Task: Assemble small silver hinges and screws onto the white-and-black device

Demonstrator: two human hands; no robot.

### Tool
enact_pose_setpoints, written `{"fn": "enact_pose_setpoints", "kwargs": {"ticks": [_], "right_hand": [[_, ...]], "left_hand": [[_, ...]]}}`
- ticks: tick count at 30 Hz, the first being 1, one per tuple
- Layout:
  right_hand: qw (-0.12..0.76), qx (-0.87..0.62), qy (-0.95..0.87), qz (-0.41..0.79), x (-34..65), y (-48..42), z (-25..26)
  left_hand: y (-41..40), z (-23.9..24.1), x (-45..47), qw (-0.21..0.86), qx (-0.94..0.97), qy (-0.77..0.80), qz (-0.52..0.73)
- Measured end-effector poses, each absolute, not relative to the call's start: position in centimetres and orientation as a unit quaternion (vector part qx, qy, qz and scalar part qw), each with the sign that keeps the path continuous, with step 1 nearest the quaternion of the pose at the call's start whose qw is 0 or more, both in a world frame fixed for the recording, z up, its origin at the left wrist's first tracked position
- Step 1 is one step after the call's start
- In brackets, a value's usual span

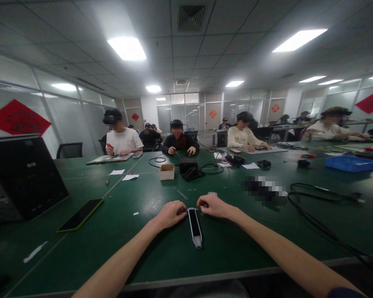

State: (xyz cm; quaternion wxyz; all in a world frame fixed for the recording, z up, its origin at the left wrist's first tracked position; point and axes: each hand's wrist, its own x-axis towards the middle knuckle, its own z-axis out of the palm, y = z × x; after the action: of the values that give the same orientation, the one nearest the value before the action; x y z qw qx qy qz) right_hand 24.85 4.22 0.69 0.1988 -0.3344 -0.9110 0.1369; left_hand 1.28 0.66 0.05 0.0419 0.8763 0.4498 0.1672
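Observation:
On the green table (161,256) lies a slim long device (195,229) with a black top, a pale rim and a grey narrowed end that points toward me. At its far end my left hand (170,214) is beside the left edge, fingers curled and closed. My right hand (213,205) is closed at the far right of the device, thumb and fingers drawn together. Whatever small thing either hand pinches is hidden by the fingers. A small pale piece (212,193) shows just behind my right hand.
A phone in a green-edged case (81,215) and a black computer case (27,174) stand at left. Ahead are a small open carton (167,172) and a black box (188,165). Black cables (317,219) and a blue tray (351,163) lie right. Several people sit opposite.

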Motion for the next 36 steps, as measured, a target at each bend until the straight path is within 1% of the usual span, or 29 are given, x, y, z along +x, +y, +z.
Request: {"fn": "enact_pose_setpoints", "kwargs": {"ticks": [5,14,36], "right_hand": [[0.195,-0.331,-0.913,0.138,24.98,4.15,0.65],[0.188,-0.321,-0.918,0.14,25.13,4.22,0.55],[0.181,-0.314,-0.923,0.133,25.37,4.15,0.79]], "left_hand": [[0.38,0.34,1.36,0.041,0.879,0.447,0.163],[0.71,-0.29,1.31,0.009,0.878,0.442,0.185],[0.72,-0.25,1.19,0.013,0.885,0.429,0.183]]}}
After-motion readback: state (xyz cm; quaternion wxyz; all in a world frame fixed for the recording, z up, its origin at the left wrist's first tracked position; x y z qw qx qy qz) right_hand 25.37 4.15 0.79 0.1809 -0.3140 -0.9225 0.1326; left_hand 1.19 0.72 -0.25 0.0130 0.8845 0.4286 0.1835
